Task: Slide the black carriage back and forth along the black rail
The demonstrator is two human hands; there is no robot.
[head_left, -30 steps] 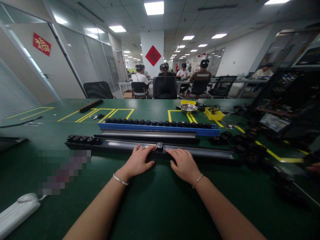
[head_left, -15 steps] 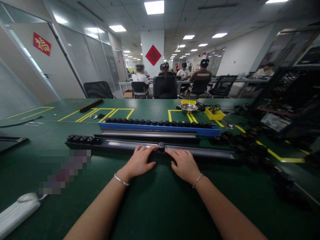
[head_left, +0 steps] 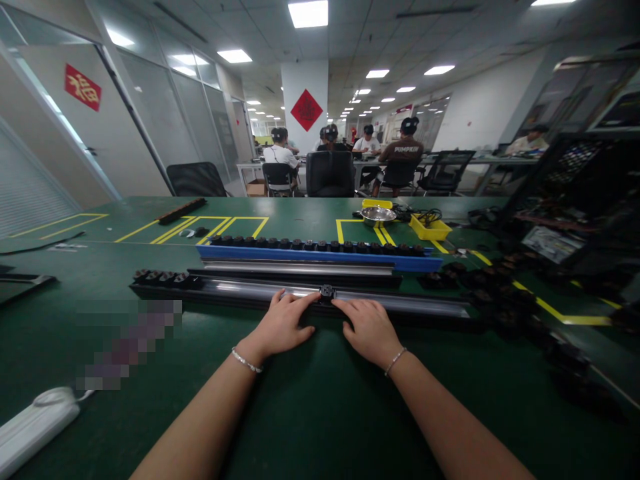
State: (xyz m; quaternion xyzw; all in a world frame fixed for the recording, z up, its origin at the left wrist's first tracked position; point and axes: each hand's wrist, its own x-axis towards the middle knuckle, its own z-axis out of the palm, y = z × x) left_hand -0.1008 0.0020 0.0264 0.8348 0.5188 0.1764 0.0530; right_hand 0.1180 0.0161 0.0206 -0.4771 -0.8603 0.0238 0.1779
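A small black block (head_left: 327, 293) sits on a long black rail (head_left: 400, 303) with a shiny grey channel. My left hand (head_left: 285, 322) lies over the rail's near edge, fingers spread, its index fingertip at the block's left side. On the other side, my right hand (head_left: 369, 328) has its fingers stretched out, with the index fingertip at the block's lower right. Neither hand is closed around the block. Several similar black blocks (head_left: 167, 278) stand at the rail's left end. Behind lies a second shiny rail (head_left: 300, 268), then a blue rail (head_left: 320, 253) bearing a row of black blocks.
A metal bowl (head_left: 379, 215) and a yellow tray (head_left: 430, 228) with cables stand farther back. Dark parts (head_left: 515, 293) are heaped at the right. A white pouch (head_left: 37, 427) lies at the near left on the green table (head_left: 320, 413). People sit at a far desk.
The small block has shifted slightly to the right along the rail. My left index finger has moved right with it, while my right hand has hardly moved.
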